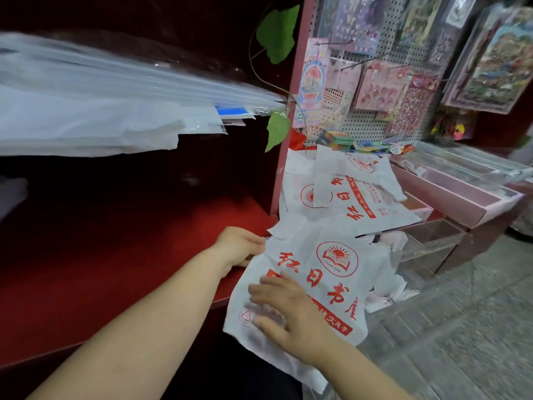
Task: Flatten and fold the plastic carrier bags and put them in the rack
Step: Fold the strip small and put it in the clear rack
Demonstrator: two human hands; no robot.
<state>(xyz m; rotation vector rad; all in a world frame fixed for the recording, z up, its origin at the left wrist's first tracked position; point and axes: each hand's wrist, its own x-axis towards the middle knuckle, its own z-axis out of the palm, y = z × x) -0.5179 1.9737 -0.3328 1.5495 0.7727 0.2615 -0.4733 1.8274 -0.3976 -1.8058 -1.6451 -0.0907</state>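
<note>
A white plastic carrier bag (331, 272) with red printed characters and a round book logo lies spread over the edge of the red shelf (129, 255). My left hand (239, 246) grips the bag's upper left edge between thumb and fingers. Flat on the bag's lower part rests my right hand (285, 313), fingers spread and pressing down. Behind it, more white bags (354, 194) with the same red print lie loosely piled against the pink post.
A stack of clear and white plastic sheets (101, 111) juts out from the upper left. A pegboard (375, 82) hung with sticker packs stands at the right, above pink trays (450, 192) and clear acrylic boxes (427, 243). Grey tiled floor lies at the lower right.
</note>
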